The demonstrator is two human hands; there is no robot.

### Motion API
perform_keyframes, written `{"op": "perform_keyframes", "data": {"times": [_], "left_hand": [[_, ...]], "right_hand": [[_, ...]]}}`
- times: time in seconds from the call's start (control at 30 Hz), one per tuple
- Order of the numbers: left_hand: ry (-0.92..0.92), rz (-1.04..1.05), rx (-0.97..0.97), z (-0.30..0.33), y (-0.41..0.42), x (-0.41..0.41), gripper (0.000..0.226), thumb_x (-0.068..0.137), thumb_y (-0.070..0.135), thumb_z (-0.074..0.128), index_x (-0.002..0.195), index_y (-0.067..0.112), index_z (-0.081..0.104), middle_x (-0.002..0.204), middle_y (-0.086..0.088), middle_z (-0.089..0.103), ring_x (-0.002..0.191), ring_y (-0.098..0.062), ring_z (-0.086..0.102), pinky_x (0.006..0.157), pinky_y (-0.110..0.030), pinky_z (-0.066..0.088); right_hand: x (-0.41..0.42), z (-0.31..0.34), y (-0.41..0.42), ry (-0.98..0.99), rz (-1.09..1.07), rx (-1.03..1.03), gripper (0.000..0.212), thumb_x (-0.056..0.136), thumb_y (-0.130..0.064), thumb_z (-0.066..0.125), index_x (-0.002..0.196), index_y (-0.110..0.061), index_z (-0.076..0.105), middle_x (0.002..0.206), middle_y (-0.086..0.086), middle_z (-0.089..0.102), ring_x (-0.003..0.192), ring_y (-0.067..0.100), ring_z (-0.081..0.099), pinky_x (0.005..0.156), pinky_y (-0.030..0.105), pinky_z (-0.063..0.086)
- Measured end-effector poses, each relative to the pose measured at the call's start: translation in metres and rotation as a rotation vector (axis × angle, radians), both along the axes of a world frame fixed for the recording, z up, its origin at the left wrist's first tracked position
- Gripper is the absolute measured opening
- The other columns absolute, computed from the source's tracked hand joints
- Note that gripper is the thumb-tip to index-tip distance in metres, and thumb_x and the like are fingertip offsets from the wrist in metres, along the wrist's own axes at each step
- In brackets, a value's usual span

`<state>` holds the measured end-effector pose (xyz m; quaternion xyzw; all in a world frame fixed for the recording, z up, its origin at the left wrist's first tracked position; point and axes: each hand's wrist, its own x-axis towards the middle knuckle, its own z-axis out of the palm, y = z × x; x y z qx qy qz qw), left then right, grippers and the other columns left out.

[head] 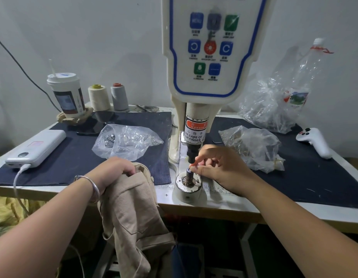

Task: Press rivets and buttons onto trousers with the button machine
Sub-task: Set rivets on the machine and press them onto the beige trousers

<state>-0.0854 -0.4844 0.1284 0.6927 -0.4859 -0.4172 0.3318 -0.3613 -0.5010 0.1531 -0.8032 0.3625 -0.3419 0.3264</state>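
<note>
Pinching a small part at the lower die [188, 173] of the button machine [196, 125], the right hand [220, 167] works; the left hand [114, 171] grips beige trousers [134, 213] (hanging off the desk [274, 209] edge).

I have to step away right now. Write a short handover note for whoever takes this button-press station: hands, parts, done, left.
Left hand: grips the beige trousers at the table's front edge, left of the die.
Right hand: fingers pinch a small part at the lower die, directly under the punch.
Parts: bags of hardware left and right of the machine.
Done: cannot tell whether any are pressed.
Left: seat the part, lay the fabric over the die, clear the fingers, press.
</note>
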Motion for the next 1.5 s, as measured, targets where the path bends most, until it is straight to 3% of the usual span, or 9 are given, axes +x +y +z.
{"op": "perform_keyframes", "data": {"times": [0.27,0.43,0.57,0.83,1.03,1.2,1.27,1.37,1.5], "left_hand": [[-0.010,-0.003,0.021,0.001,-0.002,-0.001,0.029,0.042,0.009,0.054,0.069,0.003,0.048,0.078,-0.013,0.044,0.077,-0.025,0.039,0.073,-0.036,0.033],[0.041,-0.013,-0.021,-0.003,0.000,0.002,0.017,0.049,0.015,0.057,0.060,0.002,0.054,0.049,-0.004,0.053,0.052,-0.021,0.048,0.056,-0.027,0.040],[0.094,-0.040,0.001,0.001,0.004,0.003,0.021,0.046,0.013,0.061,0.061,0.001,0.056,0.062,-0.010,0.055,0.062,-0.025,0.050,0.063,-0.031,0.041],[0.265,-0.648,0.333,0.032,0.054,-0.002,0.023,0.068,0.019,0.078,0.083,0.002,0.072,0.077,-0.011,0.070,0.067,-0.017,0.066,0.063,-0.023,0.052],[0.361,-0.857,0.347,0.057,0.079,-0.042,0.020,0.084,0.018,0.067,0.094,0.001,0.071,0.083,-0.005,0.072,0.071,-0.010,0.067,0.069,-0.021,0.053],[0.352,-0.947,0.343,0.067,0.087,-0.047,0.038,0.075,0.039,0.081,0.093,0.006,0.072,0.085,-0.001,0.073,0.073,-0.008,0.067,0.069,-0.019,0.053],[0.264,-1.010,0.379,0.067,0.087,-0.038,0.037,0.072,0.034,0.084,0.097,0.008,0.073,0.090,-0.001,0.073,0.077,-0.009,0.067,0.074,-0.022,0.055],[0.198,-1.040,0.381,0.060,0.086,-0.028,0.039,0.069,0.028,0.087,0.100,0.008,0.074,0.092,-0.003,0.074,0.080,-0.013,0.069,0.078,-0.029,0.055],[0.532,-0.954,0.235,0.043,0.083,-0.036,0.049,0.070,0.027,0.086,0.100,-0.007,0.067,0.092,-0.009,0.073,0.083,-0.017,0.069,0.082,-0.029,0.052]], "right_hand": [[-0.001,-0.003,0.000,-0.022,-0.037,0.027,0.022,0.077,-0.018,0.080,0.069,-0.036,0.071,0.070,-0.009,0.062,0.057,0.013,0.047,0.056,0.022,0.042],[-0.003,-0.004,0.004,-0.023,-0.043,0.029,0.016,0.078,-0.017,0.079,0.074,-0.032,0.074,0.076,0.003,0.065,0.057,0.010,0.046,0.055,0.018,0.040],[-0.009,-0.001,0.018,-0.038,-0.181,-0.005,0.008,0.079,-0.012,0.077,0.075,-0.019,0.075,0.070,0.000,0.066,0.057,0.003,0.047,0.056,0.011,0.038],[-0.015,-0.008,0.099,-0.122,-0.185,0.030,0.010,0.079,-0.020,0.076,0.080,-0.030,0.072,0.078,-0.007,0.069,0.070,0.010,0.063,0.062,0.016,0.047],[0.006,0.000,0.116,0.014,0.246,0.472,0.094,0.064,-0.033,0.088,0.141,-0.043,0.036,0.138,-0.023,0.050,0.127,-0.008,0.044,0.106,0.019,0.037],[-0.009,0.004,0.115,-0.014,0.343,0.785,0.034,0.064,0.001,0.078,0.097,0.000,0.068,0.097,0.011,0.070,0.088,0.022,0.066,0.083,0.033,0.051],[-0.022,0.002,0.113,-0.213,0.377,0.885,0.017,0.065,0.005,0.068,0.079,-0.005,0.071,0.082,0.008,0.069,0.074,0.017,0.065,0.073,0.025,0.051],[-0.038,0.001,0.106,-0.527,0.398,1.034,0.027,0.068,0.003,0.065,0.093,-0.005,0.070,0.090,0.012,0.069,0.079,0.020,0.068,0.073,0.027,0.054],[-0.041,0.003,0.097,-0.648,0.285,1.045,0.031,0.074,0.002,0.069,0.105,-0.003,0.072,0.102,0.017,0.070,0.088,0.023,0.070,0.079,0.032,0.057]]}}
